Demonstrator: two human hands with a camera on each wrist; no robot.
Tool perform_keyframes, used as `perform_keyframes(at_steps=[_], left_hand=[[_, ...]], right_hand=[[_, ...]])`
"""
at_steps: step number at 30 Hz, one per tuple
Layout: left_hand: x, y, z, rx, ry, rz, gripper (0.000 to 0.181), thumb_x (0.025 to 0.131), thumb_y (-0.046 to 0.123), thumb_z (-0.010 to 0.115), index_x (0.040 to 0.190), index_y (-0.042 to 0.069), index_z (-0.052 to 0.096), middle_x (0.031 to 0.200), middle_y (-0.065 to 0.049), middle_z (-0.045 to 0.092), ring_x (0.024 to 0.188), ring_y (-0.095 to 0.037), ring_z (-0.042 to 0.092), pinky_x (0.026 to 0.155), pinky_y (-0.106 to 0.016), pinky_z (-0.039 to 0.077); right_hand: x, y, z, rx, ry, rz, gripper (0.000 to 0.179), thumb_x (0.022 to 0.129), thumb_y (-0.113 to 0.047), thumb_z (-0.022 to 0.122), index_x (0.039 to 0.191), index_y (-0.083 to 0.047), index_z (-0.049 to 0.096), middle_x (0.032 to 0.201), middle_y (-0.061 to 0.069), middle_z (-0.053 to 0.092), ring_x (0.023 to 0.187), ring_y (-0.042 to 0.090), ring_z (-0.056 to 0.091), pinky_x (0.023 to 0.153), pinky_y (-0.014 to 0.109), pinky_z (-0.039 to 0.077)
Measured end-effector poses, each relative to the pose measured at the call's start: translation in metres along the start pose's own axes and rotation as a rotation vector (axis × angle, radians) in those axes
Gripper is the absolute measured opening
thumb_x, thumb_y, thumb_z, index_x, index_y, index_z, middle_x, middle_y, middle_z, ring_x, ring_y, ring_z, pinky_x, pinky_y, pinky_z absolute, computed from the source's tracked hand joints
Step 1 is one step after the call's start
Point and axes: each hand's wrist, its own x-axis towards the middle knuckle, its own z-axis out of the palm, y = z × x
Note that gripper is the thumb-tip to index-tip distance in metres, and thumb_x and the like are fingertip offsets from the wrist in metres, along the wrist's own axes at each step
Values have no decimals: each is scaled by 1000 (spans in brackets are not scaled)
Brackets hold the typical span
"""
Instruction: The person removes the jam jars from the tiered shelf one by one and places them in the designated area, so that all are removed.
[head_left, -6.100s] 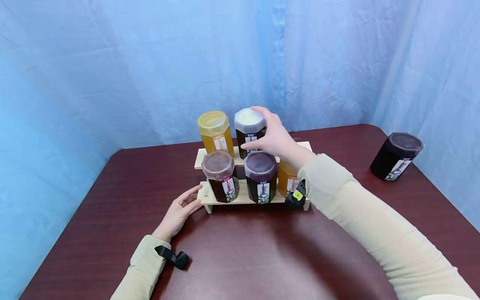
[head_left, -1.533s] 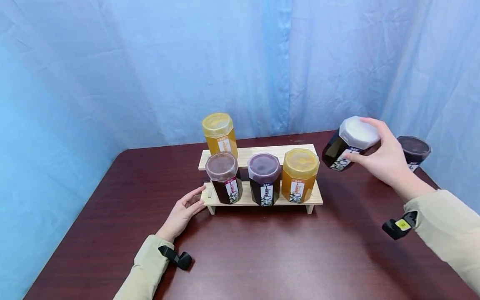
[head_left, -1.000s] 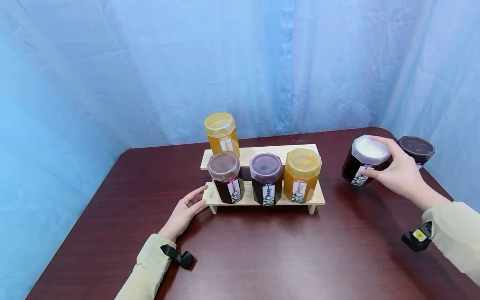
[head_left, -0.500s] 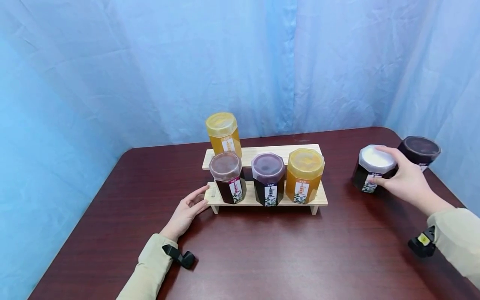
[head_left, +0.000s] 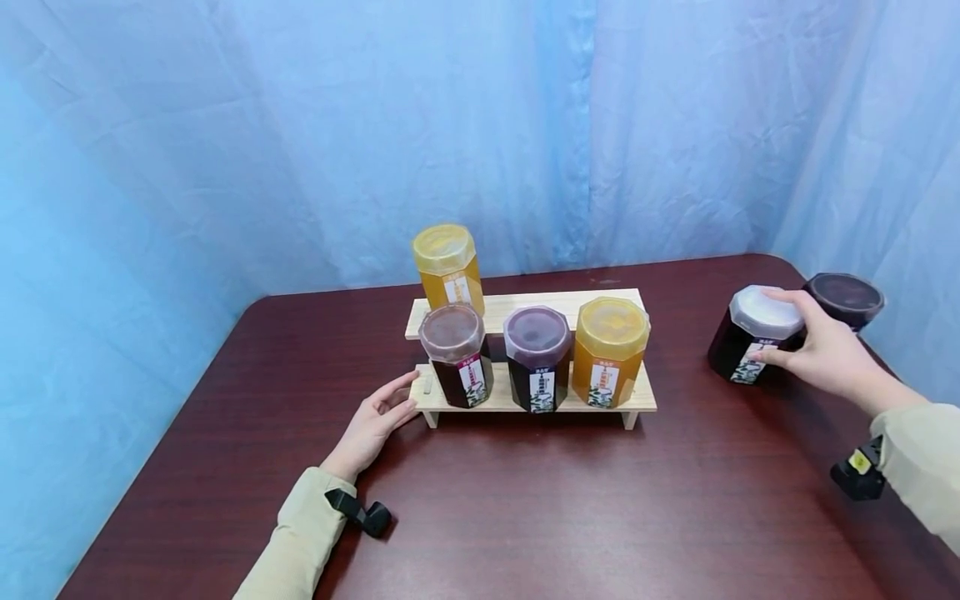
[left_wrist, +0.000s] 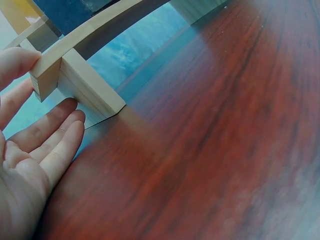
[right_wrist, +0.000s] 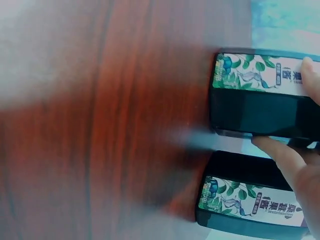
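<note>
At the right of the head view my right hand [head_left: 828, 354] grips a dark jam jar [head_left: 738, 354] with a frosted white lid. In the right wrist view the thumb lies on its label and a finger reaches along its side, into the gap beside a second dark jar [right_wrist: 245, 200]. That darker-lidded jar [head_left: 846, 300] stands partly behind the hand. My left hand [head_left: 371, 425] pinches the left end of a two-tier wooden rack [head_left: 540, 308]. In the left wrist view its thumb and index finger meet the board's corner, while the other fingers extend beside the rack's leg [left_wrist: 92, 85].
The lower tier bears a brown jar [head_left: 453, 358], a purple-lidded jar [head_left: 538, 362] and an amber jar [head_left: 609, 358]. One yellow jar [head_left: 450, 267] stands at the upper tier's left end. Blue curtains [head_left: 420, 125] hang behind the reddish table [head_left: 525, 508].
My right hand has carried the white-lidded jar from the upper tier to the right, then down beside the other dark jar, shifting it slightly right lately. The left hand has stayed at the rack.
</note>
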Motion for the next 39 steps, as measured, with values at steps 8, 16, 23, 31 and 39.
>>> perform_keyframes(at_steps=[8, 16, 23, 31, 39], left_hand=[[-1, -1, 0, 7, 10, -4, 53, 94, 7, 55, 143, -1, 37, 129, -14, 50, 105, -3, 57, 89, -20, 50], [0, -1, 0, 8, 16, 0, 53, 94, 5, 54, 142, -5, 36, 128, -13, 51, 104, -3, 57, 88, -20, 50], [0, 0, -1, 7, -11, 13, 53, 95, 5, 53, 143, -6, 34, 131, -20, 48, 105, -3, 56, 89, -19, 49], [2, 0, 0, -3, -4, -1, 52, 95, 3, 52, 143, -4, 34, 137, -27, 41, 105, -2, 55, 89, -20, 49], [2, -1, 0, -6, -19, -7, 53, 94, 4, 53, 144, -4, 34, 136, -27, 41, 105, -3, 56, 89, -21, 49]], right_hand=[[4, -1, -3, 15, -73, 8, 89, 77, -20, 79, 146, -6, 24, 130, 36, 38, 108, 52, 42, 79, 63, 34], [0, -6, -4, -80, -74, 10, 93, 78, -27, 78, 150, -9, 22, 124, 36, 43, 96, 50, 51, 70, 59, 40], [-2, -12, -5, -186, 18, -50, 95, 70, -24, 84, 147, -9, 30, 90, 34, 61, 62, 32, 57, 54, 44, 43], [-5, -15, -2, -202, 86, -63, 95, 70, -17, 84, 148, -12, 31, 101, 37, 57, 68, 40, 56, 55, 51, 43], [-6, -15, 1, -159, 95, -4, 94, 73, -13, 81, 150, -14, 27, 106, 38, 54, 82, 47, 54, 64, 62, 42]])
